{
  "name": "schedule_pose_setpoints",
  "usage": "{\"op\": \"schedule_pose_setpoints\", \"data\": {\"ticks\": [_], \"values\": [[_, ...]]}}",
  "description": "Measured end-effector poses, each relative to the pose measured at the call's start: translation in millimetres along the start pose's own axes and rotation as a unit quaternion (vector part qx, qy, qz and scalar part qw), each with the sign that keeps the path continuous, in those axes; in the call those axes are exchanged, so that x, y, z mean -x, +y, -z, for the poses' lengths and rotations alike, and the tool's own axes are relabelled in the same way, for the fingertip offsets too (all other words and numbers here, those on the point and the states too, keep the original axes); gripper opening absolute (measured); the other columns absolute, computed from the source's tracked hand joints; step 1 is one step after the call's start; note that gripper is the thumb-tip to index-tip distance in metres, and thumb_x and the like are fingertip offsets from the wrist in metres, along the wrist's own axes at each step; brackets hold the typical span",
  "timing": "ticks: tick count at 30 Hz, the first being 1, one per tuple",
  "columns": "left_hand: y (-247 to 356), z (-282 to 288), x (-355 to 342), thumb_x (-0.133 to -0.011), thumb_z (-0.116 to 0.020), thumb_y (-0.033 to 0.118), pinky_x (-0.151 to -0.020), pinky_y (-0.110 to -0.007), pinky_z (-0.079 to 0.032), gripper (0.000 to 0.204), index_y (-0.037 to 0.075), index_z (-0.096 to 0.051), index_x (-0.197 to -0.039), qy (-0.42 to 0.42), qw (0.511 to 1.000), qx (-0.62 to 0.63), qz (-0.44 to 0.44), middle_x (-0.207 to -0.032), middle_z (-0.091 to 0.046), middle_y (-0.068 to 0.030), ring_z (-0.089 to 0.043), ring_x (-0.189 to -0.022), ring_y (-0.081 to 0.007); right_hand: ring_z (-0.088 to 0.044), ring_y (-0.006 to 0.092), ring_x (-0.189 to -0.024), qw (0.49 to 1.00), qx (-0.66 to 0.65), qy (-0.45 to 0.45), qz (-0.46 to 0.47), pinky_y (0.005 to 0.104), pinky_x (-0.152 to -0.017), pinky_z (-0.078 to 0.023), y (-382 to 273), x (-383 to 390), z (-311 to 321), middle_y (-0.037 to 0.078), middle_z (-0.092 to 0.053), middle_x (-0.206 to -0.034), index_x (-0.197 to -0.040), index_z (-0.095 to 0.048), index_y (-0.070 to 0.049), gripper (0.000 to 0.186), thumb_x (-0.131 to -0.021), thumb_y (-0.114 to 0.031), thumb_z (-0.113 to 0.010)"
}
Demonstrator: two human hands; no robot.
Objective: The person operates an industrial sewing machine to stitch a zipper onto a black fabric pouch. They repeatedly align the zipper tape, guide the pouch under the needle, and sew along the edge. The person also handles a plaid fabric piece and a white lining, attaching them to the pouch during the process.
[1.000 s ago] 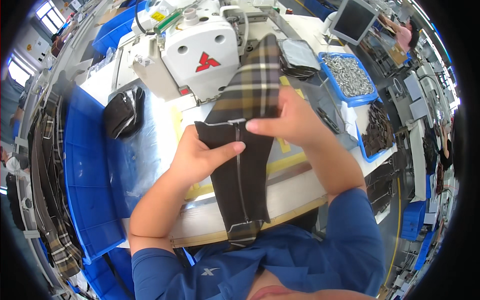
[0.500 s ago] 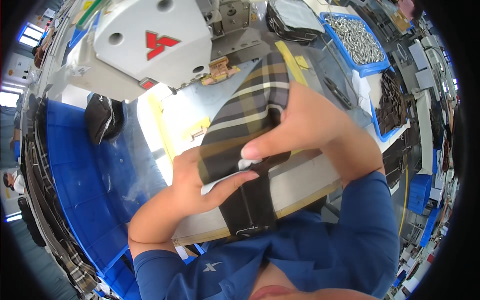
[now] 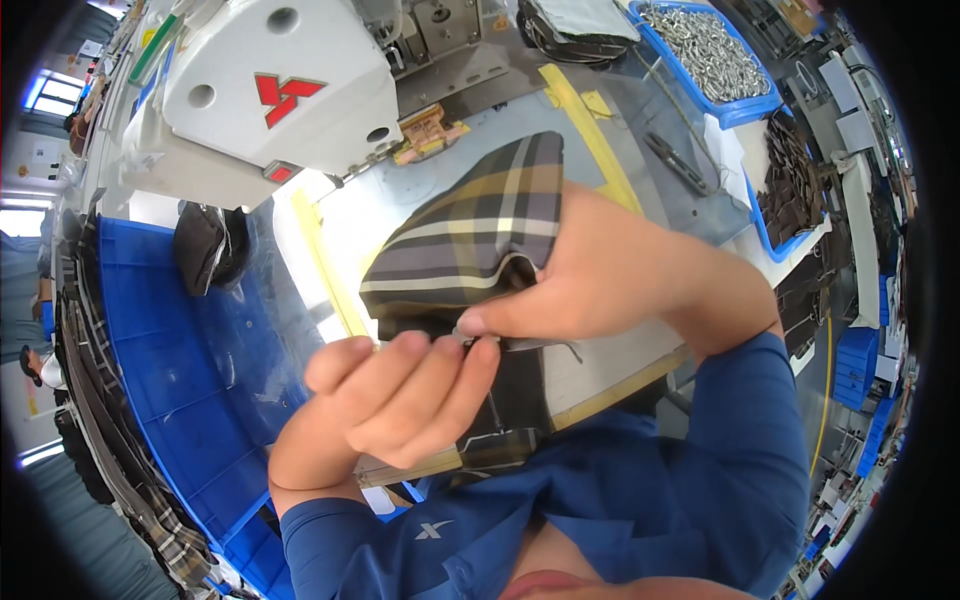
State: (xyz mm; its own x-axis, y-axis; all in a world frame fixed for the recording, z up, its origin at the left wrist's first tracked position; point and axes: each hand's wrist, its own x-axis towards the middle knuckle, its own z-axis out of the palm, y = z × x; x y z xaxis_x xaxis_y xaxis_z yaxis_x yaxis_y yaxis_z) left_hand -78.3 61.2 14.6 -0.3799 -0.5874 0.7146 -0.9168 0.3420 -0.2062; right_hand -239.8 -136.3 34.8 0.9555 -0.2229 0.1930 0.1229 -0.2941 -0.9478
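A piece of plaid fabric [image 3: 470, 220] in brown, black and cream stands folded up over the table, bulging away from me. My right hand [image 3: 590, 270] grips its near right side, with the thumb pressed down at the lower edge. Against that same edge, close to the right thumb, my left hand [image 3: 405, 395] is closed with curled fingers. A small whitish bit shows between the fingertips; what it is I cannot make out. Below the hands, a dark part of the cloth [image 3: 520, 385] hangs over the table's front edge toward my lap.
A white industrial sewing machine [image 3: 270, 100] stands at the far left. Thread snips [image 3: 678, 165] lie on the right. Beyond are a blue tray [image 3: 745, 112] of metal fittings and another with brown strips [image 3: 790, 190]. A dark pouch [image 3: 210, 245] sits beside a blue bin [image 3: 150, 330] on the left.
My left hand has turned over and its fingers have curled in at the fabric's edge. The plaid fabric has tipped and shifted slightly left. A white edge under it is now mostly hidden.
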Motion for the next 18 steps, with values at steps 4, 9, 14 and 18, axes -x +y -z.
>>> {"op": "schedule_pose_setpoints", "data": {"ticks": [4, 9, 14, 18], "values": [[-3, -9, 3, -0.073, -0.081, 0.012, -0.079, -0.031, -0.040, 0.021, 0.017, -0.085, -0.094, 0.017, 1.000, 0.025, -0.006, -0.095, -0.069, 0.0058, -0.063, -0.094, -0.0144, -0.068, 0.0436, -0.095, 1.000, 0.013, 0.008, 0.014, 0.0459, -0.087, -0.055, 3, -1, -3, 0.022, -0.074, -0.103, -0.117, -0.071, 0.001, 0.037, -0.086, -0.016, -0.082], [-2, -11, 2, -0.067, -0.080, 0.011, -0.076, -0.029, -0.038, 0.024, 0.016, -0.084, -0.090, 0.048, 0.999, 0.019, -0.010, -0.092, -0.069, 0.0057, -0.060, -0.090, -0.0142, -0.067, 0.0443, -0.091, 0.998, 0.067, -0.003, 0.007, 0.0468, -0.083, -0.055, -4, -1, -2, 0.022, -0.073, -0.099, -0.114, -0.071, 0.001, 0.033, -0.087, -0.015, -0.081], [0, -7, 2, -0.064, -0.078, 0.009, -0.072, -0.030, -0.037, 0.025, 0.012, -0.083, -0.089, 0.038, 0.998, 0.021, -0.050, -0.088, -0.067, 0.0042, -0.059, -0.086, -0.0145, -0.066, 0.0454, -0.096, 0.998, 0.027, 0.012, 0.052, 0.0491, -0.085, -0.054, 0, 1, -12, 0.022, -0.073, -0.103, -0.113, -0.071, 0.000, 0.032, -0.087, -0.016, -0.082], [-1, -7, 4, -0.064, -0.078, 0.008, -0.071, -0.030, -0.037, 0.025, 0.009, -0.082, -0.089, 0.043, 0.996, 0.044, -0.065, -0.086, -0.067, 0.0016, -0.059, -0.081, -0.0154, -0.066, 0.0461, -0.101, 0.995, 0.066, 0.026, 0.067, 0.0498, -0.089, -0.053, 0, -1, -14, 0.022, -0.073, -0.108, -0.114, -0.072, -0.001, 0.033, -0.087, -0.017, -0.082]]}}
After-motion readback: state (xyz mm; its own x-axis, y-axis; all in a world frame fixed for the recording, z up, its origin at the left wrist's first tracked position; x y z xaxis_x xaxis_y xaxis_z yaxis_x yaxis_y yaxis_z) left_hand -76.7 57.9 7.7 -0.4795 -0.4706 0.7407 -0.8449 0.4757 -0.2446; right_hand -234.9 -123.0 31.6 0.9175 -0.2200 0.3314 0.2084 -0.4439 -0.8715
